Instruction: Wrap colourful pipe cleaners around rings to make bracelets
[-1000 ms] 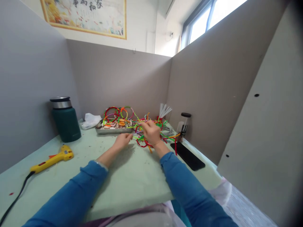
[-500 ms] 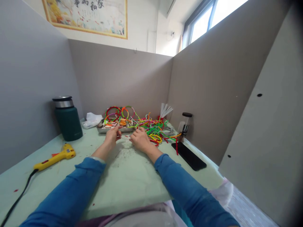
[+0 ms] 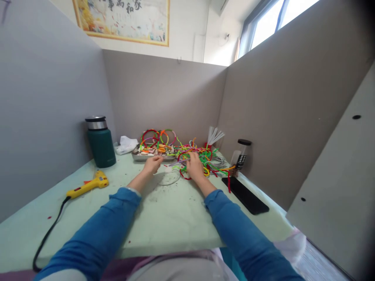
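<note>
Pipe cleaners heaped by your right hand, open surface between your forearms

The pipe cleaners point(image 3: 200, 155) lie in a bright tangle toward the back of the surface point(image 3: 172, 218), just right of a metal tray point(image 3: 154, 158). Your right hand point(image 3: 195, 168) is at their near-left side, fingers bent; you can't tell from this view what they grip. Your left hand point(image 3: 152, 165) is in front of the tray, thumb and fingertips pressed together; any thin strand between them is too small to make out. A thin pale ring point(image 3: 169, 183) lies flat between your hands.

Your widest open room runs from that ring to the near edge, between your blue sleeves. Left of you, the yellow glue gun point(image 3: 89, 185) lies with its cord reaching the near edge, and a green bottle point(image 3: 101, 145) stands behind it. On your right, a black slab point(image 3: 245, 196) lies close to the surface's right edge, with a black-lidded container point(image 3: 241, 154) beyond it. Grey partitions point(image 3: 164, 93) wall in the left, back and right; above them are a framed picture point(image 3: 125, 23) and a window point(image 3: 265, 27).
</note>
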`<state>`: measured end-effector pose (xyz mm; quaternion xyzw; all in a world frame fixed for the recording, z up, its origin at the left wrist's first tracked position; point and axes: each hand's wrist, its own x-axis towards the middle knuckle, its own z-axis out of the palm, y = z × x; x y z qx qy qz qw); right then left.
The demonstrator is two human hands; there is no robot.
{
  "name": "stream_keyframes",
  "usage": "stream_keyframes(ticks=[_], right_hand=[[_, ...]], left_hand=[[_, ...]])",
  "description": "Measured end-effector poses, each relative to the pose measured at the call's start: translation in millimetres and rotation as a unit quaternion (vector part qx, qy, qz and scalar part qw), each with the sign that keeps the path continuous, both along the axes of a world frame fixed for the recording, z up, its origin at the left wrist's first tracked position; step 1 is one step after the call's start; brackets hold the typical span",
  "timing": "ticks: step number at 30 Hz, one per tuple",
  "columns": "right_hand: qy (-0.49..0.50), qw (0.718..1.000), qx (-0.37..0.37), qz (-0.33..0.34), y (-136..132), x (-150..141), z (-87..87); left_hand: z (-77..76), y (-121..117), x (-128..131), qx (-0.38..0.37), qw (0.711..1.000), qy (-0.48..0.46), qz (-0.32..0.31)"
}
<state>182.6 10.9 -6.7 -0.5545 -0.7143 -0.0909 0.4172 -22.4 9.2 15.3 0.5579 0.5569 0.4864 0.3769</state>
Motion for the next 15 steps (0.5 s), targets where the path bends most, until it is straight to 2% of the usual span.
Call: stream_keyframes(ticks=[3, 6, 8, 10, 15], right_hand=[[0.030, 0.993, -0.082, -0.074, 10.5, 18.7, -3.9], [-0.020, 0.981, -0.174, -0.087, 12.8, 27.7, -6.5], [-0.077, 0.978, -0.173, -0.081, 9.8, 25.9, -6.3], [-0.130, 0.979, -0.140, -0.069, 5.1, 19.4, -5.2], [-0.237, 0.961, -0.133, 0.038, -1.7, 0.6, -7.3]], left_hand=[[-7.0, 2.4, -0.6, 0.007, 0.996, 0.093, -0.015], [-13.8, 3.7, 0.0, 0.023, 0.982, 0.186, -0.023], [-16.6, 3.1, 1.6, 0.019, 0.970, 0.236, -0.052], [-18.0, 1.6, 3.6, 0.010, 0.959, 0.267, -0.092], [-18.9, -1.0, 6.7, 0.019, 0.944, 0.295, -0.148]])
